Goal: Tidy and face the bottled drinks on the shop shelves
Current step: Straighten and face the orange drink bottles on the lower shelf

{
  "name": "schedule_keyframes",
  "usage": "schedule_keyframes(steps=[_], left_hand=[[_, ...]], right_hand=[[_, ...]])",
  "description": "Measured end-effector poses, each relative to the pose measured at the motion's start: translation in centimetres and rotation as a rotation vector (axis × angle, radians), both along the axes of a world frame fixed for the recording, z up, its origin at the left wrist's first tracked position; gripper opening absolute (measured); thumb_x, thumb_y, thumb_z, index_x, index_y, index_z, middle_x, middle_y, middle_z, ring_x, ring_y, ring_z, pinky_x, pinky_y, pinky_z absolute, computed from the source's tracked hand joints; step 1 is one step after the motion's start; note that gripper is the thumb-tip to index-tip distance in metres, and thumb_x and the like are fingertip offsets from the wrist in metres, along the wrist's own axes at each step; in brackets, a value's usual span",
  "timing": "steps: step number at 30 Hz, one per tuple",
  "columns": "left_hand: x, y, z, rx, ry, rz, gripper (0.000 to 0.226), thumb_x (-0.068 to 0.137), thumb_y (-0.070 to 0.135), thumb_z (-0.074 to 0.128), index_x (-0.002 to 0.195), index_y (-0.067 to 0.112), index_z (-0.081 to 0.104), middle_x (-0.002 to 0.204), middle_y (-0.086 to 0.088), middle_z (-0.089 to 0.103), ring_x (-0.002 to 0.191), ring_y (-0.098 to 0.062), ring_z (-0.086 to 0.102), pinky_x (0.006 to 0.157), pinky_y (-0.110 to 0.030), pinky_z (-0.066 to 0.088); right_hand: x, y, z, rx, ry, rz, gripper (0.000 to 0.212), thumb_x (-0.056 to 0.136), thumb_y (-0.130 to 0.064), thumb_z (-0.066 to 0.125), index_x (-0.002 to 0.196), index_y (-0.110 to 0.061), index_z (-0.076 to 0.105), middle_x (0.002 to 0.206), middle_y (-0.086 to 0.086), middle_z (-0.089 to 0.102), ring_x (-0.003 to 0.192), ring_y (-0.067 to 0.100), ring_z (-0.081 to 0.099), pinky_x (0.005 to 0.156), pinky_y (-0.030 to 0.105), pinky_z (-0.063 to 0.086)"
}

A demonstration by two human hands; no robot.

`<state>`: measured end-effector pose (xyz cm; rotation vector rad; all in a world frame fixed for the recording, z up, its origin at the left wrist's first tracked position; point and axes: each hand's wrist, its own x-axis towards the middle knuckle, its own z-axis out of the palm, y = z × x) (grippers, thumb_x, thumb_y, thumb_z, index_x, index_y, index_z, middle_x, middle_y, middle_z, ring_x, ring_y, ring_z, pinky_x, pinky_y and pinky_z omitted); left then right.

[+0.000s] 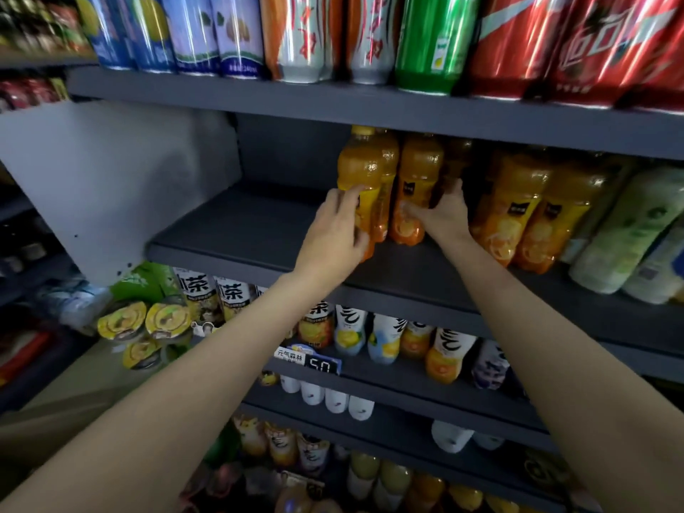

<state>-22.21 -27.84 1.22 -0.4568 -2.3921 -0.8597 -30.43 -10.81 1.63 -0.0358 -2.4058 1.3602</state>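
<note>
Orange juice bottles stand in a row on the dark middle shelf point(237, 231). My left hand point(335, 231) grips the leftmost orange bottle point(361, 168), which has a yellow cap and stands at the shelf's front. My right hand point(446, 216) holds the neighbouring orange bottle point(416, 179) low on its label, thumb in front and fingers reaching behind. Two more orange bottles point(518, 209) stand further right, untouched. A further orange bottle sits behind the first one, partly hidden.
Pale green and white bottles point(629, 231) lean at the shelf's right end. Cans point(303, 35) line the shelf above. Tea and juice bottles point(348, 327) fill the lower shelves, with a price tag point(307, 361). The middle shelf's left part holds nothing.
</note>
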Motion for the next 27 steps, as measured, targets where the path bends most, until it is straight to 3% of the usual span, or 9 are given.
schedule_keyframes(steps=[5,12,16,18,20,24,27], left_hand=[[-0.2,1.1,-0.9,0.07,-0.052,-0.023,0.058,0.087,0.006,0.053,0.141,0.014,0.032,0.127,-0.01,0.04,0.11,-0.024,0.048,0.082,-0.025,0.038],[-0.7,0.6,-1.2,0.153,-0.124,-0.018,0.057,0.089,0.009,0.053,0.141,0.015,0.031,0.128,-0.007,0.042,0.111,-0.02,0.05,0.083,-0.024,0.04],[-0.9,2.1,-1.2,0.163,-0.205,-0.08,0.062,0.087,0.012,0.057,0.142,0.017,0.029,0.135,-0.008,0.04,0.114,-0.023,0.05,0.091,-0.033,0.044],[-1.0,3.1,-1.6,0.167,-0.308,-0.164,0.072,0.086,0.017,0.063,0.145,0.016,0.023,0.139,-0.007,0.04,0.124,-0.021,0.044,0.101,-0.031,0.039],[-1.0,3.8,-1.7,0.183,-0.443,-0.281,0.076,0.084,0.019,0.067,0.145,0.014,0.021,0.141,-0.006,0.041,0.128,-0.019,0.041,0.1,-0.025,0.035],[-0.6,3.8,-1.3,0.298,-0.71,-0.395,0.067,0.081,0.026,0.071,0.138,0.018,0.036,0.121,0.002,0.053,0.11,-0.014,0.052,0.089,-0.025,0.045],[0.1,3.5,-1.0,0.252,-0.667,-0.335,0.071,0.076,0.028,0.075,0.136,0.017,0.039,0.124,-0.001,0.054,0.11,-0.015,0.052,0.09,-0.027,0.044]], right_hand=[[-2.6,-0.2,-0.8,0.018,-0.049,-0.045,0.074,0.077,-0.022,0.077,0.134,-0.004,0.035,0.132,0.016,0.051,0.123,0.03,0.049,0.102,0.037,0.042],[-0.2,0.3,-1.8,0.098,0.067,-0.1,0.068,0.071,-0.026,0.082,0.124,-0.005,0.045,0.123,0.015,0.057,0.113,0.03,0.056,0.096,0.044,0.047],[2.9,0.9,-1.6,0.105,0.096,-0.076,0.062,0.071,-0.025,0.082,0.119,-0.004,0.05,0.116,0.013,0.06,0.106,0.026,0.058,0.09,0.04,0.048],[4.5,1.3,-1.0,0.005,0.026,0.002,0.057,0.073,-0.023,0.081,0.119,-0.008,0.051,0.112,0.004,0.061,0.104,0.022,0.058,0.09,0.037,0.05],[6.0,1.9,-0.3,-0.144,-0.064,0.12,0.049,0.074,-0.017,0.08,0.115,-0.014,0.054,0.105,-0.004,0.06,0.106,0.02,0.059,0.093,0.037,0.05],[8.8,2.7,0.4,-0.407,-0.22,0.3,0.041,0.078,-0.009,0.073,0.117,-0.009,0.058,0.112,0.006,0.065,0.108,0.02,0.062,0.087,0.032,0.054],[9.9,2.9,1.4,-0.538,-0.257,0.287,0.04,0.081,-0.018,0.071,0.118,-0.014,0.056,0.116,0.004,0.064,0.109,0.018,0.061,0.084,0.032,0.055]])
